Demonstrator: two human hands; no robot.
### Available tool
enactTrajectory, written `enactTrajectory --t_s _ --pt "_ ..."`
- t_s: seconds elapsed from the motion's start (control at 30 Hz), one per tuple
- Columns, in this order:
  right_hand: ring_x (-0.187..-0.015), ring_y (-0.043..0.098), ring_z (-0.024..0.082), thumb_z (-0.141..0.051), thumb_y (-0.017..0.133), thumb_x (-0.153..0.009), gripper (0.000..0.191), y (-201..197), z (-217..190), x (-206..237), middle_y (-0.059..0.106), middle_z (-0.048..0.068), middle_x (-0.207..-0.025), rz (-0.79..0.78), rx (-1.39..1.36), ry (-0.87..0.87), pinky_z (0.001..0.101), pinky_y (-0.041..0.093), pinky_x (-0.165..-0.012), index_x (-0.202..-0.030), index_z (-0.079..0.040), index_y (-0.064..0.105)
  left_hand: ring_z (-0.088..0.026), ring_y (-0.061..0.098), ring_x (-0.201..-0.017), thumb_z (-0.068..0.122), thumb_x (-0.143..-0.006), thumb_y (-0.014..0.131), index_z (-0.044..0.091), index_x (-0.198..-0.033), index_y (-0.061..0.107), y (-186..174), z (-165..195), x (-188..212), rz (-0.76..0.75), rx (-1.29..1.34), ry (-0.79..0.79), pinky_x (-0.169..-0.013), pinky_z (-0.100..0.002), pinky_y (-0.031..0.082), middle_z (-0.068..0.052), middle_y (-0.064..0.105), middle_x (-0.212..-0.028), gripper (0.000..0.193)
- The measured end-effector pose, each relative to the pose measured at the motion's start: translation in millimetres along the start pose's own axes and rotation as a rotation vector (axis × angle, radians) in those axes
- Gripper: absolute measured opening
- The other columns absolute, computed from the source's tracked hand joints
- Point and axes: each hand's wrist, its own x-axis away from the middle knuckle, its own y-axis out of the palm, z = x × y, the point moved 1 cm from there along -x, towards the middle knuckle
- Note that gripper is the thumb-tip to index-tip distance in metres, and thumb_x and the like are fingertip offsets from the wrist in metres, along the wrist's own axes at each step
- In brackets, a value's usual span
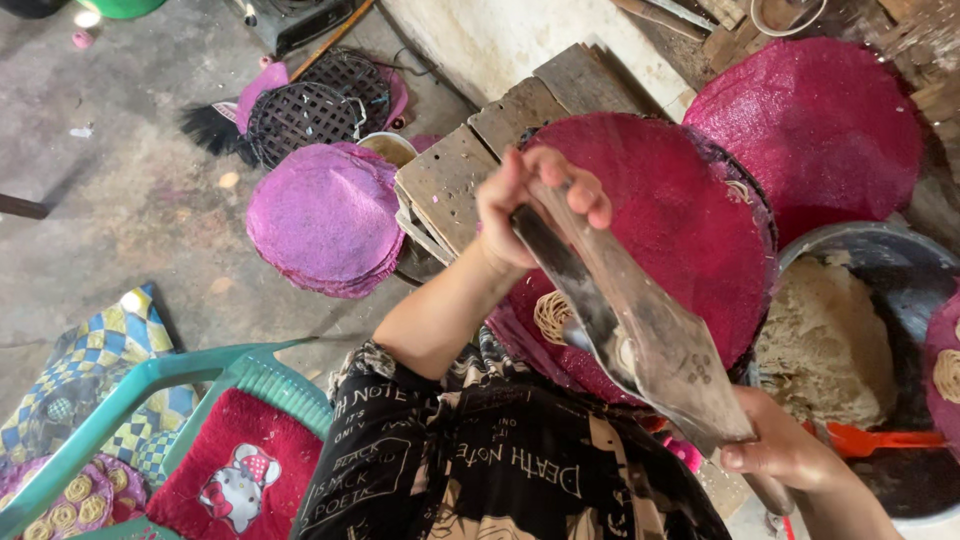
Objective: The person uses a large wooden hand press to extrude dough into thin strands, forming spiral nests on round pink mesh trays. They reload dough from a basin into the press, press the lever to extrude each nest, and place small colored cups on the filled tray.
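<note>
Both my hands hold a long tapered metal press (pixel 650 335) slanted over a round red woven mat (pixel 690 220). My left hand (pixel 535 205) grips its narrow upper end, fingers curled round it. My right hand (pixel 780 450) is closed on the wide lower end near my body. A small coil of pale noodle strands (pixel 551 316) lies on the mat's near edge, just left of the press. My black patterned sleeve (pixel 480 460) fills the bottom middle.
A metal basin (pixel 890 260) of beige dough (pixel 825 340) with an orange scoop (pixel 885 438) stands right. Another red mat (pixel 820 120) lies behind. Purple mats (pixel 325 215) and black woven trays (pixel 300 115) lie on the floor left. A green chair (pixel 150 385) with red cushion (pixel 235 470) stands near.
</note>
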Motion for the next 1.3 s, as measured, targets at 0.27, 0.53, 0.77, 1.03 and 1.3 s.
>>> enactTrajectory --t_s 0.27,0.53,0.77,1.03,1.3 --pt "-0.127 0.060 0.036 -0.060 0.077 -0.062 0.106 -28.6 12.2 22.4 0.063 0.022 -0.136 0.044 0.022 0.076 0.0450 0.044 -0.105 -0.142 0.005 0.053 -0.029 0.065 -0.113 0.047 -0.107 0.055 0.018 -0.105 0.069 -10.2 -29.4 -14.3 0.134 0.124 -0.090 -0.101 -0.047 0.049 -0.005 0.068 -0.109 0.033" --pt "-0.133 0.050 0.036 -0.070 0.077 -0.056 0.124 -39.9 -49.3 -0.5 0.052 0.021 -0.151 0.089 -0.035 0.079 0.0483 0.037 -0.105 -0.153 -0.003 0.039 -0.028 0.068 -0.100 0.055 -0.106 0.047 0.015 -0.102 0.069 -13.4 20.0 -68.5 0.072 -0.022 -0.067 -0.091 -0.044 0.054 -0.009 0.069 -0.104 0.046" --pt "-0.122 0.059 0.034 -0.075 0.076 -0.063 0.120 -30.4 -63.7 -94.2 0.062 0.025 -0.136 0.033 0.059 -0.016 0.0471 0.045 -0.103 -0.149 0.004 0.049 -0.031 0.071 -0.093 0.057 -0.110 0.039 0.013 -0.099 0.067 -44.3 75.1 -68.9 0.189 -0.020 0.050 -0.062 -0.033 0.054 -0.011 0.068 -0.093 0.053" --pt "-0.094 0.076 0.032 -0.073 0.076 -0.060 0.098 -48.7 -110.6 -57.4 0.078 0.017 -0.098 -0.046 0.212 -0.074 0.0427 0.060 -0.086 -0.122 0.003 0.069 -0.032 0.070 -0.089 0.061 -0.107 0.036 0.014 -0.091 0.064 -19.5 58.9 -75.8 0.226 -0.046 0.117 -0.078 -0.047 0.057 -0.011 0.067 -0.089 0.057" --pt "-0.086 0.068 0.028 -0.046 0.084 -0.061 0.074 -18.7 -98.6 -48.5 0.073 0.017 -0.091 0.030 0.297 -0.083 0.0413 0.057 -0.075 -0.115 0.003 0.071 -0.031 0.069 -0.084 0.066 -0.106 0.034 0.014 -0.089 0.063 21.9 78.7 -64.2 0.180 -0.138 0.134 -0.077 -0.042 0.054 -0.010 0.067 -0.083 0.062"
